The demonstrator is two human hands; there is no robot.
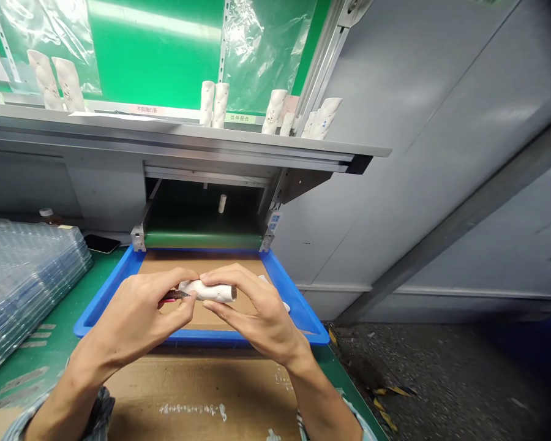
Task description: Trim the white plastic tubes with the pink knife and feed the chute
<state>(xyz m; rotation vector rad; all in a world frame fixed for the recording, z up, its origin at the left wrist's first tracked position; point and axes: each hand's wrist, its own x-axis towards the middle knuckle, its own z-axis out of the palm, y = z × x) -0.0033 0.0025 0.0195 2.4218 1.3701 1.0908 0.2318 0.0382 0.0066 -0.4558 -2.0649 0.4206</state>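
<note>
A white tube [218,293] with small raised marks lies roughly level between my hands, above the blue tray [284,288]. My left hand [147,312] pinches its left end with thumb and fingertips. In that same hand sits a small tool [177,295] with a dark metal tip and a red handle; it looks like nippers, mostly hidden by the fingers. The tip is close to the tube's left end. My right hand [252,306] grips the tube between thumb and fingers, leaving the open right end showing. White pieces in the tray are partly covered by this hand.
A green conveyor belt [179,214] ends over the tray's far side, carrying another white tube [222,203]. More tubes [274,111] stand on the shelf [174,131] above. Stacked clear plastic trays [27,275] and a phone [101,244] lie left; cardboard [202,386] lies in front.
</note>
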